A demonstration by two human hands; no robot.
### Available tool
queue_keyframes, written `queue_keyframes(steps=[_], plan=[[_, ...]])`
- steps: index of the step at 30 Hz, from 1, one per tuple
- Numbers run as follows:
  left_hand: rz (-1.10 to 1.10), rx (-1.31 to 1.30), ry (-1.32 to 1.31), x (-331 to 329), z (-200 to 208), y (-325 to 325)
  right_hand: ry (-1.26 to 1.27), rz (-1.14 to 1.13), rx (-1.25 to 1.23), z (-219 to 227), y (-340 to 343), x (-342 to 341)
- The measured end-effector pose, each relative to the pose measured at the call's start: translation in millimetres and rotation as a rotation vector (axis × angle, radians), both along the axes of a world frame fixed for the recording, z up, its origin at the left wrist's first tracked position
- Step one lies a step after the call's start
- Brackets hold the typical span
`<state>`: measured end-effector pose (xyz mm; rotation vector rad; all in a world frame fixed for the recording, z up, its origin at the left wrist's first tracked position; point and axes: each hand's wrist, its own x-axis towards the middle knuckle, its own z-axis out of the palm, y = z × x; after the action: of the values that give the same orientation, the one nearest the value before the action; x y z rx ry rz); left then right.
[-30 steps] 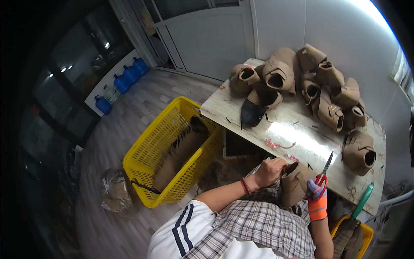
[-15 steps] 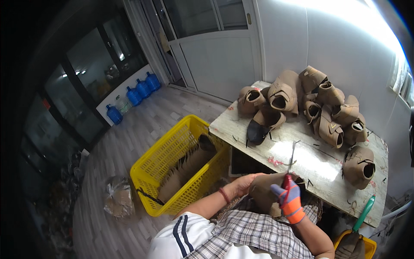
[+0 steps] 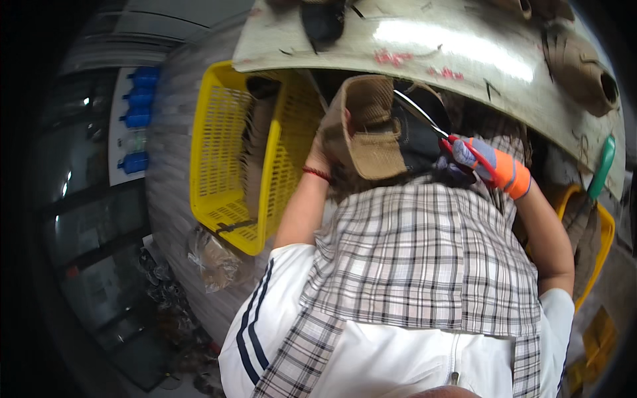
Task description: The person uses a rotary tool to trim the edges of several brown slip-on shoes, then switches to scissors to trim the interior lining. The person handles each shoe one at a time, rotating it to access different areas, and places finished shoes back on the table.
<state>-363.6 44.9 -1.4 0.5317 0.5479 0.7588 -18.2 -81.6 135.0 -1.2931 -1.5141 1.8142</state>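
Above my lap, my left hand (image 3: 322, 154) grips the left side of a brown fabric shoe upper (image 3: 377, 158), its fingers partly hidden behind it. The upper's opening faces up and shows a coarse tan lining and a black inner part. My right hand (image 3: 496, 166), in a grey and orange glove, is closed round the red handles of a pair of scissors (image 3: 424, 114). The metal blades point up and left across the black part of the upper. Whether they touch the material I cannot tell.
Ahead stands a pale worktable (image 3: 458, 56) bearing thread scraps, a dark-toed upper (image 3: 323, 23) and another brown upper (image 3: 578, 73). A yellow basket (image 3: 265, 199) with brown pieces is at my left. A green-handled tool (image 3: 602, 166) rises from a yellow bin (image 3: 605, 242) at right.
My view has tipped down toward my lap, so the table now sits higher in it. The upper has been turned to show its inside, and the scissors now point up-left across it.
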Motion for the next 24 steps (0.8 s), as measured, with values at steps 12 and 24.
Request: queue_keyframes(steps=[12, 24], plan=[[0.151, 0.102, 0.216, 24.5, 34.3, -11.9, -0.155, 0.327, -0.454, 34.8, 47.6, -0.1], [0.064, -0.049, 0.019, -2.6, 16.6, -9.6, -0.079, 0.441, -0.471, 12.9, 85.7, -33.5]])
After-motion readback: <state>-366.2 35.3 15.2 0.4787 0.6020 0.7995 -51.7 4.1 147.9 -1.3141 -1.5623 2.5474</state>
